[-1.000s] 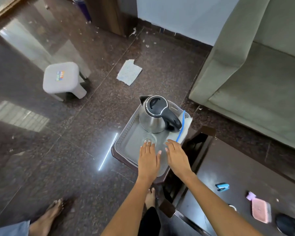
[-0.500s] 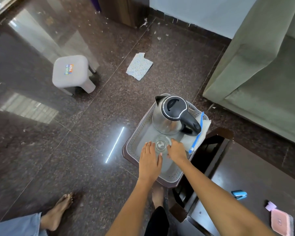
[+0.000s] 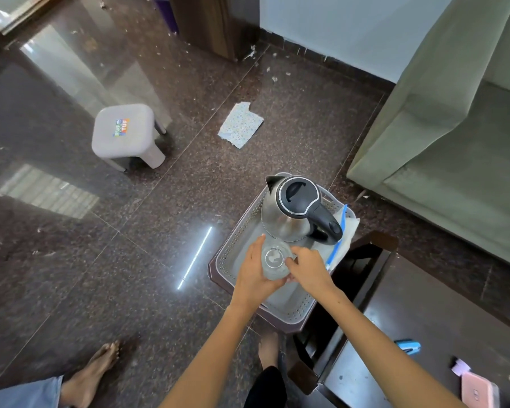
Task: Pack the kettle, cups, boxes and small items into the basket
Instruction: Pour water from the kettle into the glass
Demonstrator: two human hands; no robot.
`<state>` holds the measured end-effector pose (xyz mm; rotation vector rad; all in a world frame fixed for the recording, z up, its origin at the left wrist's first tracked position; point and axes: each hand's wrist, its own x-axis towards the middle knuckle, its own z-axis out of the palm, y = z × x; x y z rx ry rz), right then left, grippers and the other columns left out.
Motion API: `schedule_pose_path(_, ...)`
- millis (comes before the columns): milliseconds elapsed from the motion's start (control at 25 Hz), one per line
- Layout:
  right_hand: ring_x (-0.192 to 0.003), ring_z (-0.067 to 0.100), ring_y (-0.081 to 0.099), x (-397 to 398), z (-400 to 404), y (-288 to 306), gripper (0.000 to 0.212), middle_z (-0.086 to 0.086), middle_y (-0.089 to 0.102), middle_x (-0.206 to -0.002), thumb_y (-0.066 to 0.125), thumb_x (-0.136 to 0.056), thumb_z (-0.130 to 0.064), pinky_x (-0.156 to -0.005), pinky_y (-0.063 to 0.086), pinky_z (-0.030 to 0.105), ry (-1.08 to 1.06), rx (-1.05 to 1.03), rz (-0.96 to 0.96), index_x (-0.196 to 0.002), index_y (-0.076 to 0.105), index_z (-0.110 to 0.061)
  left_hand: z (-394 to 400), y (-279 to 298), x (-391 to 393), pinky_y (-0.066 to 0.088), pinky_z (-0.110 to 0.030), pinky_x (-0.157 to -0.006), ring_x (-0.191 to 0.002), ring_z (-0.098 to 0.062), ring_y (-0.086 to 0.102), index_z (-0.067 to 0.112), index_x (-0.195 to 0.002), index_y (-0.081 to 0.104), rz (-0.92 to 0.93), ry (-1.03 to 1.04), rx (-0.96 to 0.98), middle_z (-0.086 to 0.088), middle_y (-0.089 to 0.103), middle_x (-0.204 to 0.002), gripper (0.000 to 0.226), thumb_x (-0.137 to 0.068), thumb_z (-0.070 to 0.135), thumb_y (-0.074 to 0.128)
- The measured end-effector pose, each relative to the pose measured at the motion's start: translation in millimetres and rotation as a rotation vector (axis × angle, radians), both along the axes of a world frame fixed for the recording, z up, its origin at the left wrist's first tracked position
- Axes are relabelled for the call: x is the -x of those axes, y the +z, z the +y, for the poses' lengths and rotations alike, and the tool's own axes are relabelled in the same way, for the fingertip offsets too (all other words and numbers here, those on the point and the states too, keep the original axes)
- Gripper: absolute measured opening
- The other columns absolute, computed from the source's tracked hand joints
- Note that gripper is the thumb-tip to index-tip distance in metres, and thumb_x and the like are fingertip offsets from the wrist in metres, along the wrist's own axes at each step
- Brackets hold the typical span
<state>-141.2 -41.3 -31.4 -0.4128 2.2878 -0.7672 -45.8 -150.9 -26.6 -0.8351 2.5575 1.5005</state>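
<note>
While both hands' fingers (image 3: 255, 245) grip glass cup (image 3: 274, 259) | mouth up | kettle (image 3: 295, 212) spout far-left

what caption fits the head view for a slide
Both hands, left hand and right hand, hold a clear glass cup over the basket beside the kettle.
</note>
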Motion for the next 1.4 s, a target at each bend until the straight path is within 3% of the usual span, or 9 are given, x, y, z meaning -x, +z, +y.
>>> schedule_pose_path(200,-0.069,0.018,0.064,-8.5,12.5,32.7,0.022,0.006,0.069,-0.074,0.051,-0.095,-0.027,-0.069,0.054,0.037,0.001,0.155,0.123,-0.104,0.065,-0.012,-3.3,16.4,0.5,0.042,-0.009,-0.079,-0.091,0.001,0.055,0.040,-0.111,0.042,0.132,0.110,0.080,0.014,0.058,-0.103,0.070,-0.055,0.028,0.083)
schedule_pose_path(360,-0.083,0.013,0.058,-0.6,30.7,56.1,0.012,-0.001,0.061,-0.094,0.065,-0.087,-0.023,-0.063,0.052,0.027,-0.090,0.161,0.664,-0.095,0.064,-0.014,-8.0,11.2,-2.8,0.051,-0.030,-0.082,-0.096,-0.006,0.059,0.030,-0.114,0.050,0.085,0.162,0.058,0.014,0.061,-0.103,0.070,-0.051,0.029,0.081)
schedule_pose_path(440,-0.099,0.017,0.052,15.2,35.5,55.8,0.030,0.004,0.058,-0.107,0.070,-0.082,-0.022,-0.078,0.048,0.027,-0.101,0.114,0.806,-0.109,0.060,-0.010,-9.1,6.7,-2.5,0.051,-0.035,-0.085,-0.100,-0.008,0.060,0.028,-0.120,0.049,0.058,0.161,0.047,0.013,0.062,-0.108,0.077,-0.050,0.032,0.082)
schedule_pose_path(560,-0.106,0.023,0.051,41.6,35.9,38.3,0.050,0.007,0.056,-0.114,0.075,-0.076,-0.024,-0.085,0.047,0.034,-0.163,0.018,0.527,-0.117,0.052,-0.007,-7.1,5.8,0.6,0.051,-0.036,-0.086,-0.102,-0.009,0.059,0.028,-0.124,0.046,0.007,0.148,0.057,0.011,0.062,-0.111,0.083,-0.049,0.038,0.081)
schedule_pose_path(680,-0.072,0.021,0.053,64.3,33.6,19.3,0.035,0.006,0.059,-0.077,0.078,-0.071,-0.025,-0.061,0.040,0.031,-0.229,-0.012,0.207,-0.089,0.057,-0.004,-5.6,6.5,2.6,0.051,-0.035,-0.086,-0.102,-0.010,0.059,0.028,-0.124,0.046,-0.009,0.132,0.057,0.011,0.062,-0.111,0.084,-0.048,0.040,0.081)
schedule_pose_path(800,-0.055,0.018,0.045,82.1,35.8,11.4,0.032,0.007,0.045,-0.053,0.078,-0.062,-0.019,-0.052,0.033,0.029,-0.273,0.152,0.054,-0.063,0.054,0.001,-5.9,9.5,3.4,0.051,-0.032,-0.085,-0.099,-0.010,0.059,0.028,-0.123,0.046,0.001,0.123,0.058,0.011,0.062,-0.108,0.083,-0.048,0.038,0.081)
schedule_pose_path(1000,-0.047,0.009,0.021,56.5,17.9,11.7,0.047,-0.004,0.022,-0.046,0.072,-0.055,-0.017,-0.041,0.017,0.018,-0.457,0.293,0.159,-0.046,0.026,-0.019,-13.3,10.8,-2.1,0.051,-0.029,-0.082,-0.094,-0.008,0.059,0.029,-0.118,0.049,0.017,0.135,0.061,0.012,0.062,-0.102,0.078,-0.047,0.034,0.080)
schedule_pose_path(1160,-0.048,0.008,0.017,43.7,0.3,20.9,0.051,-0.005,0.019,-0.045,0.072,-0.058,-0.010,-0.040,0.017,0.019,-0.551,0.308,0.237,-0.045,0.023,-0.020,-20.1,15.6,-7.4,0.043,-0.011,-0.077,-0.094,-0.003,0.059,0.028,-0.119,0.050,-0.003,0.158,0.078,0.014,0.063,-0.102,0.080,-0.046,0.033,0.081)
schedule_pose_path(1400,-0.044,0.011,0.018,25.7,12.1,41.3,0.054,-0.007,0.015,-0.045,0.071,-0.057,-0.010,-0.039,0.015,0.018,-0.511,0.331,0.286,-0.046,0.019,-0.021,-18.4,31.4,-11.3,0.040,-0.004,-0.070,-0.089,0.006,0.057,0.032,-0.109,0.050,0.068,0.162,0.067,0.019,0.061,-0.093,0.069,-0.049,0.022,0.083)
